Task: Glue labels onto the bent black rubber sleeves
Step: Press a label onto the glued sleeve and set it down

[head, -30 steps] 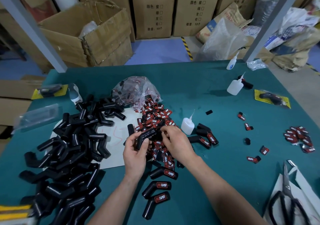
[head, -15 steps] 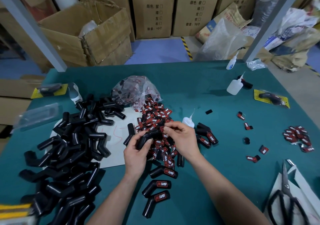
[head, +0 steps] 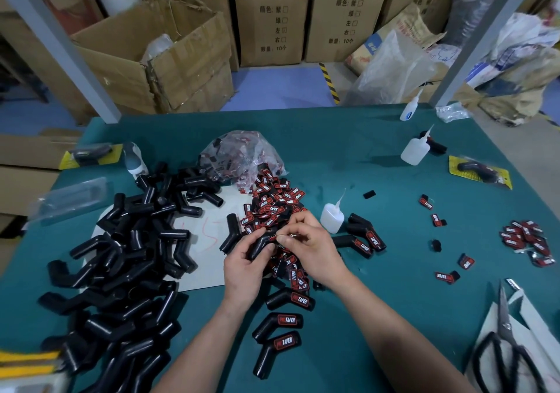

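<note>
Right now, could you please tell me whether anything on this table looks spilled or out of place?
Yes: labels lie heaped beside the plastic bag, apparently spilled from it, and stray labels lie scattered across the table on its right side. Behind, a cardboard box is torn and crumpled.

Factory packing workshop, stacked cardboard cartons (head: pixel 269 20) (quantities printed on them), green worktable (head: pixel 333 156), glue bottles (head: pixel 331 217), heaped rubber sleeves (head: pixel 121 271)
</note>
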`<state>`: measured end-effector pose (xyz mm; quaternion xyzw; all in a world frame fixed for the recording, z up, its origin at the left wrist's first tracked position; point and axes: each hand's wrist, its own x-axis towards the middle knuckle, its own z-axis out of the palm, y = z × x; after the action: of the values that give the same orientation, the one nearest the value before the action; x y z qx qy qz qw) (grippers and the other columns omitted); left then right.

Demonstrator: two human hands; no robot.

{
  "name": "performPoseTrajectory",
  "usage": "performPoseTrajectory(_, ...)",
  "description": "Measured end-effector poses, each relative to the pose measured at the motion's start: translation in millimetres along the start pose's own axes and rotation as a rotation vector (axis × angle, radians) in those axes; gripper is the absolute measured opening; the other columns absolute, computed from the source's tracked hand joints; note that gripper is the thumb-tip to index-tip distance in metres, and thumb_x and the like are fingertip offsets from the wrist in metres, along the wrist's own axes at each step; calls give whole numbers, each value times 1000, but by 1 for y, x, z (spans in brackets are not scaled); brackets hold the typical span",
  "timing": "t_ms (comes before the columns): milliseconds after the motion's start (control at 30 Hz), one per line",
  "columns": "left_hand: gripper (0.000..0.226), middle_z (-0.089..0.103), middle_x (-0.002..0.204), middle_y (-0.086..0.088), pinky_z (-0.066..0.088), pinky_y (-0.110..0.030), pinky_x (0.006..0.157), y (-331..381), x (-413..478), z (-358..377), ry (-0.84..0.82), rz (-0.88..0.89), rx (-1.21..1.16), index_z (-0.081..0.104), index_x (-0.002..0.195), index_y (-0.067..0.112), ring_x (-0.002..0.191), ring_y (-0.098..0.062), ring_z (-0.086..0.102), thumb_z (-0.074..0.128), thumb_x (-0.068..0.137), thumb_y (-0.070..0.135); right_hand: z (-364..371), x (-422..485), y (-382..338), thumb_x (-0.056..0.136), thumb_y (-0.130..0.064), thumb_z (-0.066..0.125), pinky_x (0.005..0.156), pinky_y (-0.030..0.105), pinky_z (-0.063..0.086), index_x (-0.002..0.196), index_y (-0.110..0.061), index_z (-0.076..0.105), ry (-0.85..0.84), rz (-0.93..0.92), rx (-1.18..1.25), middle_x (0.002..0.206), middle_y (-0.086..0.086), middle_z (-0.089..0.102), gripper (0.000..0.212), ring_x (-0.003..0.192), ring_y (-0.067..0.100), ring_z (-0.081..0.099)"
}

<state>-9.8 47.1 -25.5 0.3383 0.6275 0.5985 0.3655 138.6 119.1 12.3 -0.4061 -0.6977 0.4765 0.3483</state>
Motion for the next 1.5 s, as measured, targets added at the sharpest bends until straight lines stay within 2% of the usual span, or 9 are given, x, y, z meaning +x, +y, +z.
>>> performPoseTrajectory(100,43,74,117,22,48,-13,98,0,1,-1,-2,30,42,73,108,46,115,-1,67,81,88,9,2,0,-2,89,-17,75,86,17,43,93,-26,77,2,34,41,96,-25,49,9,96,4,54)
performPoseTrajectory(267,53,73,117,22,49,-16,101,2,0,-2,-10,43,56,73,105,61,115,-1,67,81,89,11,2,0,-2,89,-16,77,86,21,45,92,-27,78,34,28,15,98,-16,50,12,96,6,55)
performPoseTrajectory(400,45,73,118,22,50,-19,103,3,-1,-2,-11,42,62,72,108,51,116,-1,67,82,88,12,3,-1,-3,88,-16,77,87,20,46,93,-27,78,40,8,1,96,-19,50,12,96,8,56)
performPoseTrajectory(633,43,72,116,27,46,-10,99,7,-3,-1,-9,68,80,71,110,47,114,3,66,82,87,12,5,-1,-1,88,-18,78,87,17,44,94,-25,79,58,-3,-36,96,-14,52,9,97,11,56)
performPoseTrajectory(1100,36,75,114,17,50,-14,97,3,-2,0,13,62,28,75,110,36,112,-4,69,79,89,6,6,-2,-2,88,-12,77,87,15,42,95,-15,79,75,-58,-94,98,-4,53,8,95,7,55)
performPoseTrajectory(1233,36,77,111,13,52,-13,91,2,0,0,36,9,-47,76,107,36,108,-7,72,79,89,5,7,-1,-1,88,-12,78,85,20,49,106,-22,77,63,-69,-24,104,-2,53,21,92,9,57)
performPoseTrajectory(1300,35,79,109,9,55,-15,87,2,1,0,52,-25,-112,79,103,38,102,-11,75,79,89,5,5,1,-5,90,-13,77,81,22,52,108,-32,72,123,3,90,110,-7,54,28,91,10,60)
performPoseTrajectory(1400,36,80,106,0,59,-23,87,0,3,0,62,-69,-172,80,104,41,98,-22,77,79,90,8,-2,3,-3,94,-21,71,75,16,47,93,-35,71,230,71,86,103,-16,61,13,86,5,61)
performPoseTrajectory(1500,31,80,106,-4,59,-32,92,0,4,-1,73,-81,-181,80,106,38,100,-27,77,79,90,11,2,-1,1,92,-25,71,71,15,46,86,-30,70,110,55,60,104,-12,60,7,93,7,61)
